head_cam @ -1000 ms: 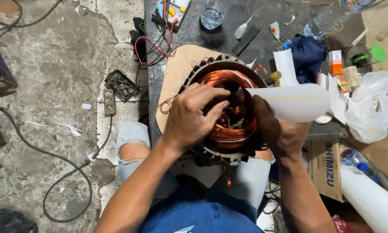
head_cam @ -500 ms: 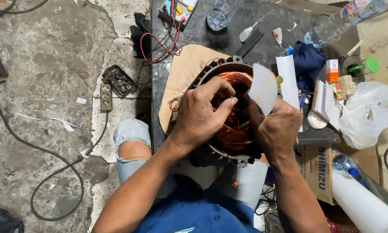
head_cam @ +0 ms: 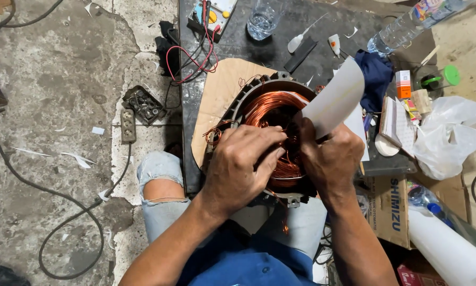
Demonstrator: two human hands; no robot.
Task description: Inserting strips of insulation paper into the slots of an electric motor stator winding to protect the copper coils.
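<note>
Head view: right hand point(head_cam: 330, 159) pinches white paper strip point(head_cam: 333, 98), angled up-right; left hand point(head_cam: 243, 167) presses copper windings point(head_cam: 272, 108).

stator point(head_cam: 272, 114) on board point(head_cam: 222, 95), mid tabletop point(head_cam: 280, 39) | meter point(head_cam: 211, 13), glass point(head_cam: 261, 18) behind | bottle point(head_cam: 402, 26), bag point(head_cam: 450, 137) right | power strip point(head_cam: 127, 125) on floor, left

A small repair workshop for electric motors. A stator point(head_cam: 277, 132) wound with bare copper wire sits on a dark workbench point(head_cam: 280, 47). Behind the stator lies a multimeter point(head_cam: 212, 13) with red and black leads; left of it, cables point(head_cam: 63, 201) and a socket strip point(head_cam: 127, 125) trail over cracked concrete floor point(head_cam: 63, 69).
</note>
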